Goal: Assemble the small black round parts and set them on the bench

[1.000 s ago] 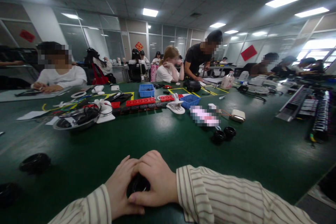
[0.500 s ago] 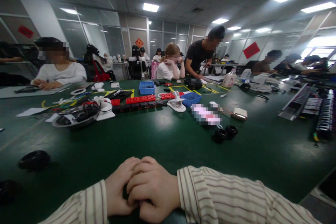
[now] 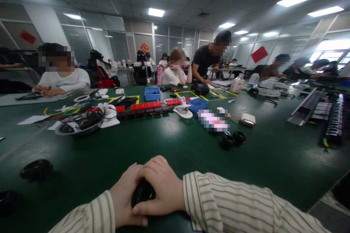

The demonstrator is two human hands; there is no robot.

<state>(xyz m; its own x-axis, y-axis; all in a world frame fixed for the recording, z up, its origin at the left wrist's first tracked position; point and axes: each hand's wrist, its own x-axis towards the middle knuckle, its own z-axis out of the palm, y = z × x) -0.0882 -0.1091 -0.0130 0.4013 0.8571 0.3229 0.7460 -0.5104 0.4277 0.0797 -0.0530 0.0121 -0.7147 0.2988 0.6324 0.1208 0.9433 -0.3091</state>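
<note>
Both my hands rest together on the green table [image 3: 175, 153] at the bottom middle of the head view. My left hand [image 3: 124, 198] and my right hand [image 3: 161, 185] are wrapped round a small round black part [image 3: 142, 193], which shows only as a dark ring between the fingers. Striped sleeves cover both forearms. Two similar black round parts [image 3: 233, 139] lie further out to the right, apart from my hands.
Another black round part [image 3: 36, 168] lies at the left, and a dark one sits at the left edge. Mid-table are a metal bowl of cables [image 3: 79, 123], red power strips [image 3: 146, 105], blue bins [image 3: 197, 104] and a white clip. Keyboards lie at the right. Several people sit or stand along the far side.
My fingers were clasped tight over the black part half a second ago; now they have parted a little and the part shows again. The view tilted slightly.
</note>
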